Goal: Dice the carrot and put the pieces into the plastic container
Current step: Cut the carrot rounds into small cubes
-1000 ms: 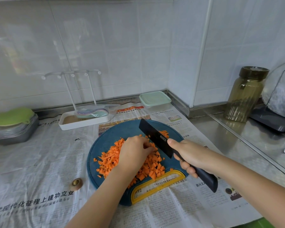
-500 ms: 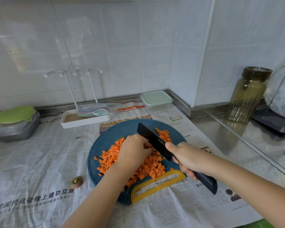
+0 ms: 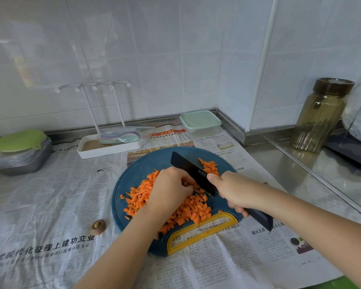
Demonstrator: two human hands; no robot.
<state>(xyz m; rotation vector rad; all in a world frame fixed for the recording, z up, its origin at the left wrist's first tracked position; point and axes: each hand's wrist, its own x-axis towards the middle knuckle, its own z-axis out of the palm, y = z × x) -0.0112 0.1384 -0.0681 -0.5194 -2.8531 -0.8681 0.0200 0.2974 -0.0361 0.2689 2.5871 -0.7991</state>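
Note:
A round blue cutting board (image 3: 154, 161) with a yellow handle lies on newspaper. Diced and stripped orange carrot pieces (image 3: 194, 211) cover its middle, with a small pile at the far right of the board. My left hand (image 3: 171, 188) sits on the carrot with fingers curled onto pieces right beside the blade. My right hand (image 3: 233, 190) grips the dark handle of a black knife (image 3: 191, 172), whose blade stands on the board among the carrot. The plastic container (image 3: 200, 122), with a pale green lid on, stands behind the board near the wall corner.
A carrot end (image 3: 98, 226) lies on the newspaper left of the board. A white tray (image 3: 111, 147) with a rack stands behind. A grey tin with a green lid (image 3: 21, 151) is at far left. A ribbed jar (image 3: 319, 115) stands at right.
The knife blade has shifted slightly left and down into the carrot next to my left fingers. Both hands stay on the board.

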